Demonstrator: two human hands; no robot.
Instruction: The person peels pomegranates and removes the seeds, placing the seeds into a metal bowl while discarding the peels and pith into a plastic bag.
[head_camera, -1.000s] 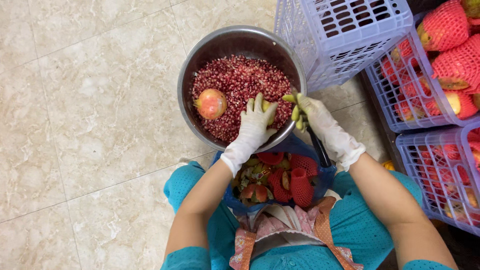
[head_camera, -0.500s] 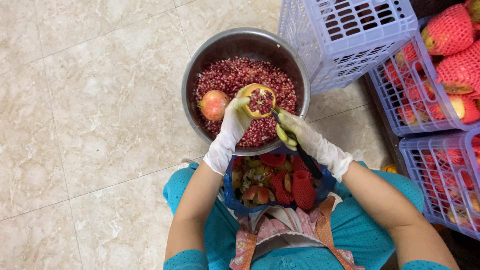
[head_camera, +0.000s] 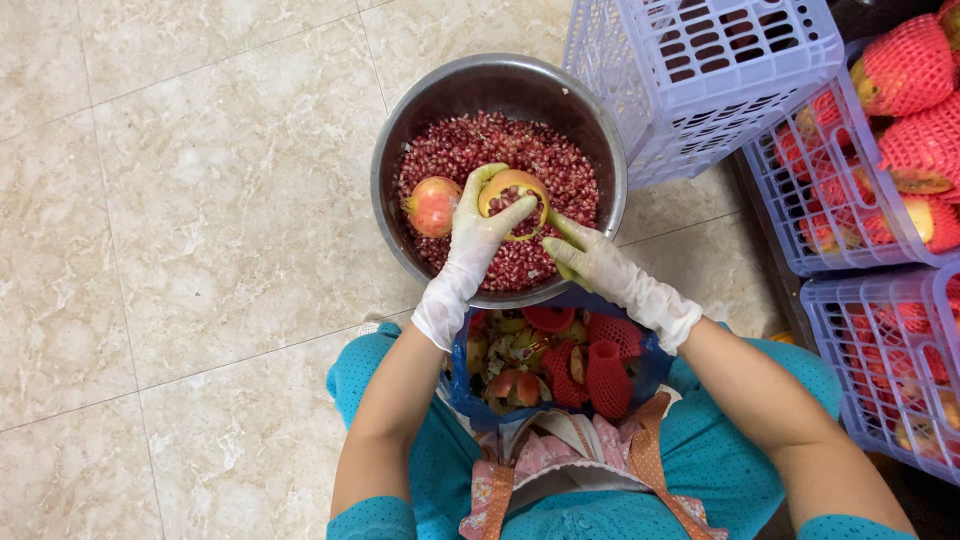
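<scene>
One cut pomegranate (head_camera: 512, 193), yellow rind, exposed red seeds.

I see the gloved left hand (head_camera: 478, 232) gripping an opened pomegranate (head_camera: 512, 192) over the steel bowl (head_camera: 600, 150) of seeds. Gloved right hand (head_camera: 590, 258) touches its side. Whole pomegranate (head_camera: 432, 205) lies in the bowl; lilac crates (head_camera: 700, 70) stand beside it.

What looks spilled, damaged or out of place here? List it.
Nothing stands out. The seeds stay inside the metal bowl, none on the floor tiles. The left hand holds the opened pomegranate over the bowl, the right hand beside it. Peels sit in the blue bag.
</scene>
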